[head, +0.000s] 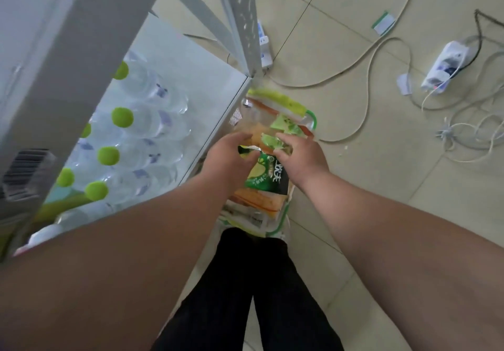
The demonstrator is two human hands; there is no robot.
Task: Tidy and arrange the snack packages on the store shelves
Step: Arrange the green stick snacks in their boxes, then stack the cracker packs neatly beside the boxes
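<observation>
— Where are your hands?
— Both reach down into the clear green-rimmed plastic basket on the tiled floor, beside the white metal shelf. Your left hand and right hand each pinch the top edge of the green-and-black snack packet.

— And the shelf?
— Clear water bottles with lime-green caps stand on it.

Green-capped water bottles lie beside a floor strewn with cables and a power strip.
</observation>
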